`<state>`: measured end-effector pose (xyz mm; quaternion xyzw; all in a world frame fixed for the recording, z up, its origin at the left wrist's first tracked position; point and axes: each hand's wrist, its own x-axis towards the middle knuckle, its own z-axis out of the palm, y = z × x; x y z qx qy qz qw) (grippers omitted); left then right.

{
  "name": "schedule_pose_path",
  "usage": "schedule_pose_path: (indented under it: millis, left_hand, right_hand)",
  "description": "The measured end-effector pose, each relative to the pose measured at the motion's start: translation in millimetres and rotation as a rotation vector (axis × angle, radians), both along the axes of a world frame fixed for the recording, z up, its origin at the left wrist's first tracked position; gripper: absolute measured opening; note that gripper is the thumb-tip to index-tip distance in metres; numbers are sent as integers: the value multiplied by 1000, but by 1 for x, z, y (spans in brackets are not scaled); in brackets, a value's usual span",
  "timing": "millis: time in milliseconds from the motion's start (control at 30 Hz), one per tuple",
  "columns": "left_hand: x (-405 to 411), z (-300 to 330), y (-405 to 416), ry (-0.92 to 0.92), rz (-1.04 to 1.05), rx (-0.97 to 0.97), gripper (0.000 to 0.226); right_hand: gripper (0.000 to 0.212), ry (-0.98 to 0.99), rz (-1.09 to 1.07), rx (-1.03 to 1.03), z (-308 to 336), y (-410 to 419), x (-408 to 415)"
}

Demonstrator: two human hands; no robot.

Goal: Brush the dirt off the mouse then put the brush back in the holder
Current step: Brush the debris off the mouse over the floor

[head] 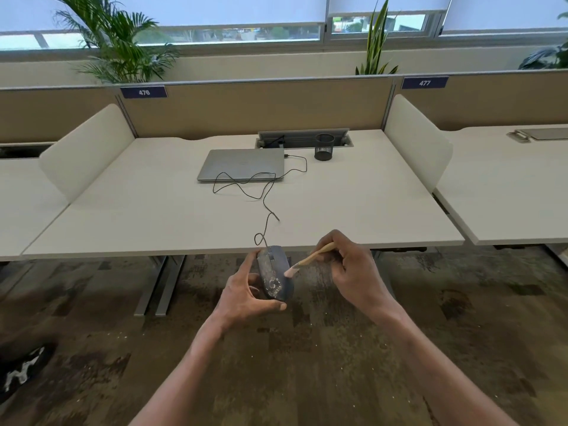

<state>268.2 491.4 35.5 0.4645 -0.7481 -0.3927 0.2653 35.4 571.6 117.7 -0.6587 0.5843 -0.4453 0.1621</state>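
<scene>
Both hands are busy: our left hand (246,290) holds the mouse (274,273), right hand (350,265) pinches the brush (310,258); hard strokes could jerk the mouse loose.

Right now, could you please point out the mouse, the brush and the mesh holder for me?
mouse (274,279): head view, on its dusty top shell.
brush (313,257): head view, on the middle of its wooden handle.
mesh holder (324,148): head view, on its black side wall.
</scene>
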Motion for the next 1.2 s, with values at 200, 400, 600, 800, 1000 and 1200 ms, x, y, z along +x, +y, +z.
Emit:
schedule_pose_path:
  millis: [200,400,600,800,1000,1200]
  left_hand:
    - [0,1,5,1,-59,49,127]
    - [-1,2,10,8,-90,65,123]
    - [1,1,8,9,-51,73,123]
    - [2,1,1,20,30,36,122]
    - [1,-2,-7,40,106,8,129]
    - [-2,0,-9,57,132,-26,126]
  right_hand:
    - [24,66,53,-25,14,-28,4]
    - [20,194,69,-5,23,-56,12]
    - [14,221,63,-66,26,-59,19]
    - [14,234,129,-30,23,-40,24]
    - [21,224,136,8,21,-16,26]
    - [22,203,105,36,15,1,22]
